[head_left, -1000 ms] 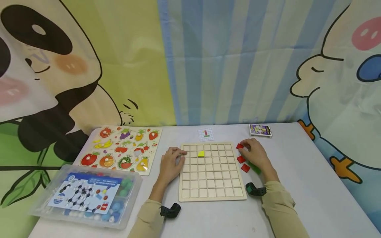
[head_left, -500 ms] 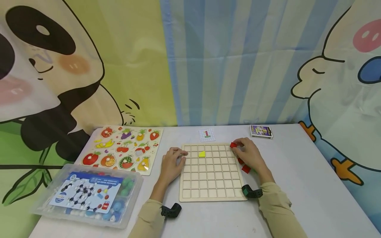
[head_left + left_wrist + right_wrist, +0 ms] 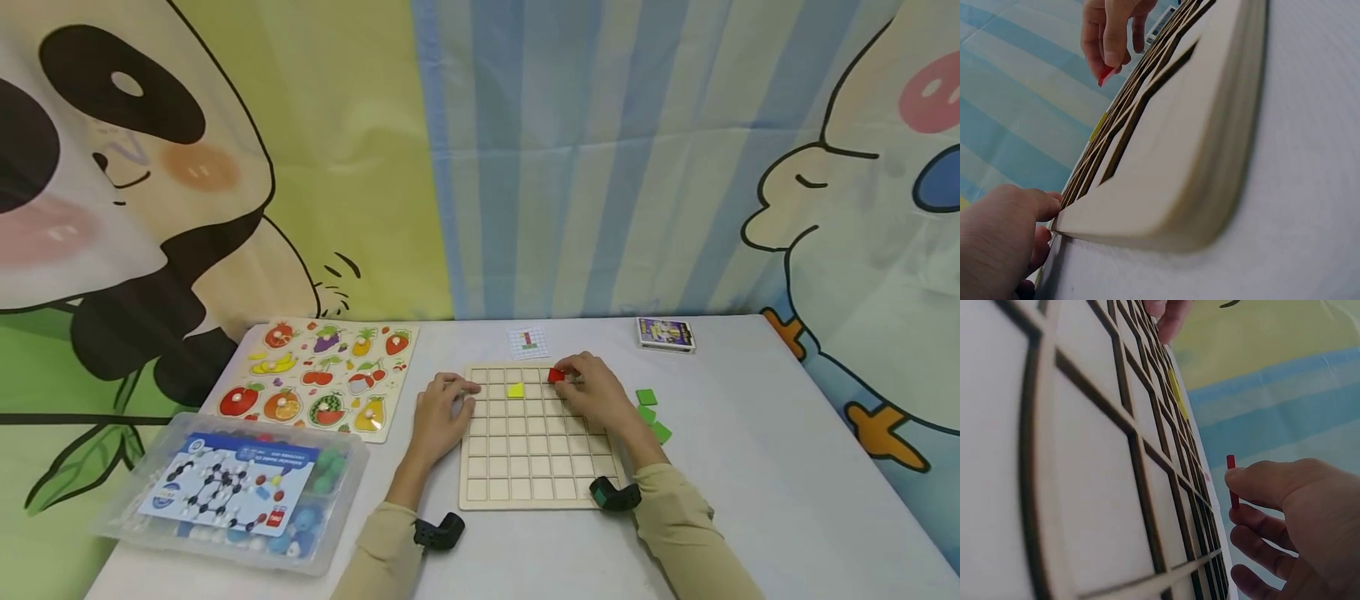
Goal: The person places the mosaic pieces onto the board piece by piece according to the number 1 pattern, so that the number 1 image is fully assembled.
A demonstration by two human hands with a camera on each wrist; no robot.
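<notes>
Right hand (image 3: 596, 392) partly covers the grid board (image 3: 528, 447) beside green tiles (image 3: 647, 414).

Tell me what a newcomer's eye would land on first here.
Most likely the huge cartoon panda on the backdrop, at the left of the head view. Next, probably, the red tile in the grip of the right hand, just above the far part of the gridded board. To its left, the yellow tile stands out on the board.
</notes>
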